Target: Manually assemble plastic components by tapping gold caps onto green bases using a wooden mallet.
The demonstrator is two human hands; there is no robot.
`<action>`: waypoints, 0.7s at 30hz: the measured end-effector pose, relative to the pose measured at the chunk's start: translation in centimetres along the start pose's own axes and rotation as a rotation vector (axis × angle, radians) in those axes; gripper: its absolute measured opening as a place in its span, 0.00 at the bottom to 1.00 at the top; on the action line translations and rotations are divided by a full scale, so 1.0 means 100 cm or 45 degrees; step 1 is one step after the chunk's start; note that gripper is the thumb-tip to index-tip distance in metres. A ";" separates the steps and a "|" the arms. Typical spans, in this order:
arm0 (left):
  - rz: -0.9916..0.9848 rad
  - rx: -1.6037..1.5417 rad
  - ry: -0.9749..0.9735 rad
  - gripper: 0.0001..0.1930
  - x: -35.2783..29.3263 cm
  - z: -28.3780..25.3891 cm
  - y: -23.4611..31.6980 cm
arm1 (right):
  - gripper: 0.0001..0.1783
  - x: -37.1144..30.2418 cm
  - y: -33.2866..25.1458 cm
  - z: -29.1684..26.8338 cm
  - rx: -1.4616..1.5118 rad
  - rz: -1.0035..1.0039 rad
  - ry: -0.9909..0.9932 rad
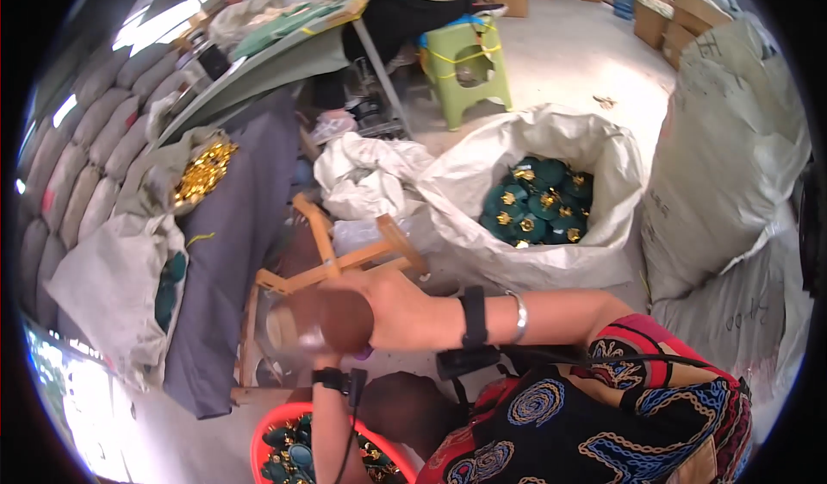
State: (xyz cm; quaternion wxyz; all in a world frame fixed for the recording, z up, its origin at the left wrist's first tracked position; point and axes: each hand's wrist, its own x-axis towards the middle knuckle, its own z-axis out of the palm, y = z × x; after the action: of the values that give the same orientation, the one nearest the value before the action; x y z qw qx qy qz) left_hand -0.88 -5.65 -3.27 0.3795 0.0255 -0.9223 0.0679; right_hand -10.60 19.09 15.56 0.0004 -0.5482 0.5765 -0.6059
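My right hand [379,303] reaches across from the right, its fingers curled around a smooth brown rounded thing [340,322]. The far end of this thing is pale and smeared by motion, so its kind is unclear. A black strap and a silver bangle circle my right wrist. My left forearm [332,424] rises from the lower edge, with a black band on the wrist. My left hand [323,356] lies right beside the brown thing, which hides most of it; its fingers do not show. Below is a red basin [263,437] holding several dark green ornaments with gold caps.
A wooden frame [332,264] stands just beyond my hands. Behind it sits an open white sack [517,268] of green gold-capped ornaments. Gold pieces [205,174] fill a sack at left, beside grey cloth [228,251]. Tall sacks [724,156] stand at right; a person sits by a green stool [469,66].
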 end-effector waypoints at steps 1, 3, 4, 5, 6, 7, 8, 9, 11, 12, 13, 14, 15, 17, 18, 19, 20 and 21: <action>-0.541 -0.528 -0.381 0.12 0.073 -0.012 0.046 | 0.18 -0.015 0.000 -0.029 -0.127 0.021 0.055; -1.031 -0.959 -0.744 0.17 0.134 -0.042 0.065 | 0.18 -0.040 -0.011 -0.036 -0.139 -0.007 0.034; -0.886 -0.987 -0.702 0.19 0.148 -0.036 0.060 | 0.18 -0.052 -0.017 -0.038 -0.130 -0.037 0.031; -0.899 -1.264 -0.600 0.21 0.158 -0.032 0.061 | 0.18 -0.061 -0.022 -0.038 -0.116 -0.067 0.023; -0.884 -1.561 -0.509 0.23 0.181 -0.028 0.080 | 0.18 -0.069 -0.014 -0.037 -0.124 -0.063 0.032; -0.879 -1.864 -0.470 0.24 0.206 -0.028 0.107 | 0.21 -0.079 0.005 -0.037 -0.121 -0.079 0.043; -0.893 -2.136 -0.391 0.25 0.219 -0.036 0.120 | 0.24 -0.084 0.014 -0.036 -0.085 -0.115 0.031; -0.912 -2.126 -0.383 0.25 0.219 -0.035 0.116 | 0.20 -0.086 0.008 -0.041 -0.072 0.146 -0.158; -0.835 -1.787 -0.303 0.26 0.206 -0.035 0.099 | 0.22 -0.091 0.028 -0.033 0.312 0.365 -0.215; -0.904 -1.738 -0.260 0.26 0.192 -0.038 0.085 | 0.23 -0.089 0.035 -0.023 0.686 0.584 -0.282; -0.938 -1.639 -0.321 0.25 0.170 -0.037 0.068 | 0.25 -0.080 0.031 -0.030 0.696 0.723 -0.375; -1.002 -1.521 -0.374 0.24 0.143 -0.045 0.049 | 0.27 -0.067 0.020 -0.045 0.715 0.856 -0.501; -1.084 -1.437 -0.344 0.22 0.110 -0.058 0.029 | 0.28 -0.061 0.016 -0.059 0.221 0.246 -0.578; -1.251 -1.146 -0.246 0.19 0.060 -0.083 0.005 | 0.25 -0.095 0.054 -0.072 0.189 0.138 -0.468; -1.383 -1.051 -0.214 0.18 0.031 -0.103 -0.004 | 0.27 -0.119 0.080 -0.066 0.794 0.726 -0.149; -1.528 -0.865 -0.132 0.17 -0.018 -0.134 -0.013 | 0.29 -0.088 0.039 -0.055 -0.011 0.458 -0.263; -1.619 -0.722 -0.065 0.17 -0.054 -0.158 -0.018 | 0.29 -0.095 0.038 -0.057 -0.032 0.377 -0.124; -1.747 -0.657 0.016 0.16 -0.098 -0.182 -0.018 | 0.27 -0.089 0.034 -0.049 -0.060 0.361 -0.142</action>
State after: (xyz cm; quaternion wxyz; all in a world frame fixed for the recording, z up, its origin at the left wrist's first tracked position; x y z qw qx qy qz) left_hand 18.92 -4.86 2.84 0.3359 0.5067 -0.6832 -0.4044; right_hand -12.45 26.97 8.52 0.1052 -0.4940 0.6613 -0.5545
